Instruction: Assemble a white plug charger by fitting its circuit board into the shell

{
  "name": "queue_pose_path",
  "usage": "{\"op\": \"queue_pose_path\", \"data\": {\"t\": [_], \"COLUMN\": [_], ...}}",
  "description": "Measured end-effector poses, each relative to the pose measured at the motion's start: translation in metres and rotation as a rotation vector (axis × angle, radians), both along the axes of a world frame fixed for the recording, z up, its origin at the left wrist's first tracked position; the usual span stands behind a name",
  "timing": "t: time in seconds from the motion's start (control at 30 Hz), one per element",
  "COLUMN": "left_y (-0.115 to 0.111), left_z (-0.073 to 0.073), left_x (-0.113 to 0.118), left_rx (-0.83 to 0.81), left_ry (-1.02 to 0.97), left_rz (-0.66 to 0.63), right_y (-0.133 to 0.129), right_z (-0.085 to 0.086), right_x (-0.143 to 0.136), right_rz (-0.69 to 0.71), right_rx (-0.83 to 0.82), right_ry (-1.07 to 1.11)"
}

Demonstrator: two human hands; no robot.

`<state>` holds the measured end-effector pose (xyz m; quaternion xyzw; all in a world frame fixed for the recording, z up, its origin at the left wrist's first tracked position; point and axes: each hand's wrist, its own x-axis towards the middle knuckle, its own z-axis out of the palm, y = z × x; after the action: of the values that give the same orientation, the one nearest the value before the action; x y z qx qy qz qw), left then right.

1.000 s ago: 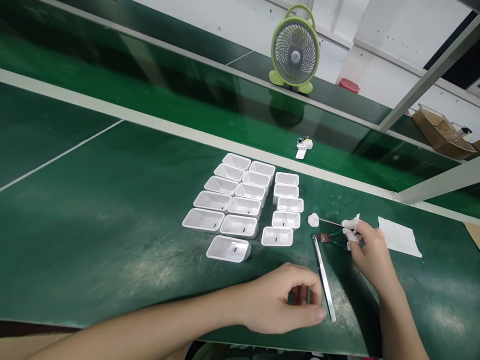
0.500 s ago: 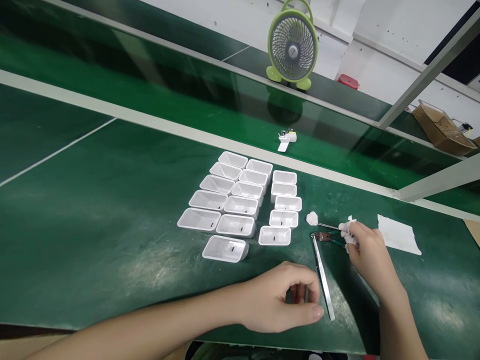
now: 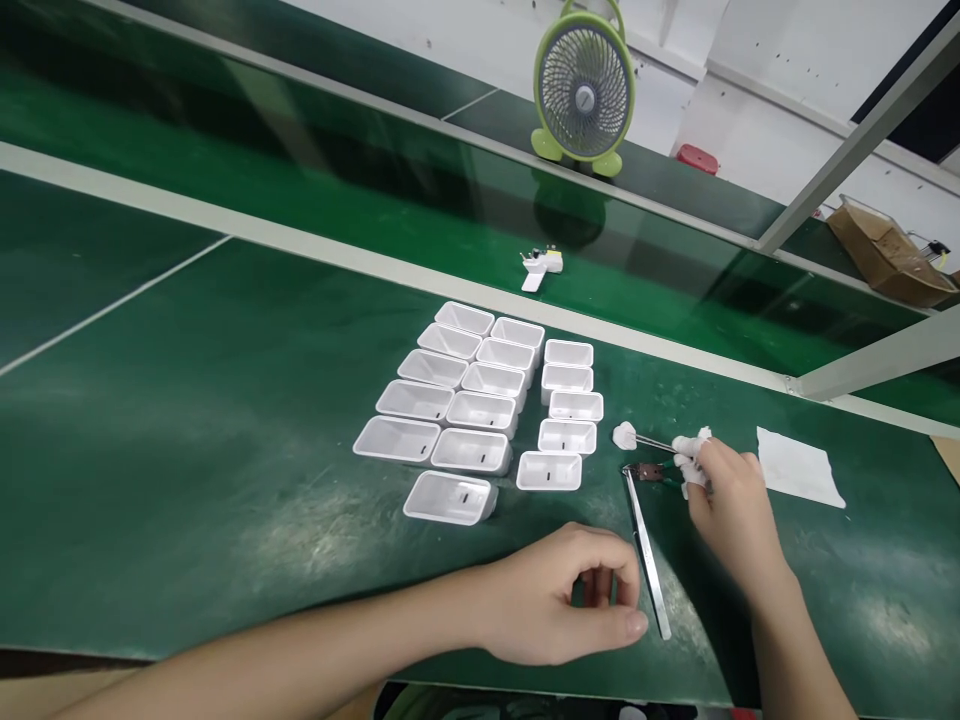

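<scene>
My right hand (image 3: 731, 500) pinches a pair of thin tweezers (image 3: 654, 442), its thumb and finger wrapped in crumpled white material that may be finger cots or tissue. The tweezer tips touch a small white wad (image 3: 624, 435) on the green bench. Just below them lie nippers (image 3: 649, 472), their green handles partly hidden by my fingers. A second, silver pair of tweezers (image 3: 649, 560) rests between my hands. My left hand (image 3: 574, 595) lies on its side near the front edge, fingers loosely curled and thumb apart, holding nothing. Several white plastic trays (image 3: 471, 452), many with a small dark piece inside, stand in columns to the left.
A white sheet (image 3: 801, 468) lies right of my right hand. Beyond the pale rail (image 3: 322, 255), a small white device (image 3: 541, 267) sits on a green belt. Farther back are a green fan (image 3: 585, 95), a cardboard box (image 3: 889, 250) and a slanting metal post (image 3: 862, 120).
The tweezers in my right hand now show two separate prongs instead of one line. My right hand has shifted slightly. The white device on the belt has moved left. My left hand stays still.
</scene>
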<state>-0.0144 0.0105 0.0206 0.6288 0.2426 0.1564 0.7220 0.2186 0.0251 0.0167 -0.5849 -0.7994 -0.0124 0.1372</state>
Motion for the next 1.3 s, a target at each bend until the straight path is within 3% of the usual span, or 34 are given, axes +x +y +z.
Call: {"op": "queue_pose_path", "data": {"t": [0.23,0.3,0.5,0.6,0.8,0.93,1.13,1.3], "left_y": [0.001,0.001,0.000,0.000,-0.002,-0.003,-0.002,-0.002], "left_z": [0.000,-0.001,0.001,0.001,-0.002,0.000,0.003,0.005], "left_x": [0.001,0.000,-0.001,-0.001,-0.002,-0.002,-0.003,-0.002], "left_rx": [0.010,0.009,0.010,0.013,0.015,0.022,0.025,0.018], "left_ry": [0.014,0.006,-0.001,-0.002,-0.032,-0.027,-0.018,-0.008], "left_rz": [0.006,0.003,-0.004,-0.009,-0.006,0.002,0.001,0.002], "right_y": [0.001,0.002,0.005,0.007,0.012,0.011,0.012,0.016], "right_z": [0.000,0.005,0.024,0.025,0.011,0.000,-0.005,-0.010], "right_x": [0.010,0.019,0.016,0.012,0.013,0.005,-0.012,-0.016], "right_rz": [-0.045,-0.092,-0.172,-0.196,-0.160,-0.157,-0.159,-0.224], "right_rx": [-0.145,-0.189,-0.421,-0.509,-0.407,-0.325,-0.370,-0.294], "right_ry": [0.060,0.231,1.046,1.226,1.314,1.246,1.019,1.061]}}
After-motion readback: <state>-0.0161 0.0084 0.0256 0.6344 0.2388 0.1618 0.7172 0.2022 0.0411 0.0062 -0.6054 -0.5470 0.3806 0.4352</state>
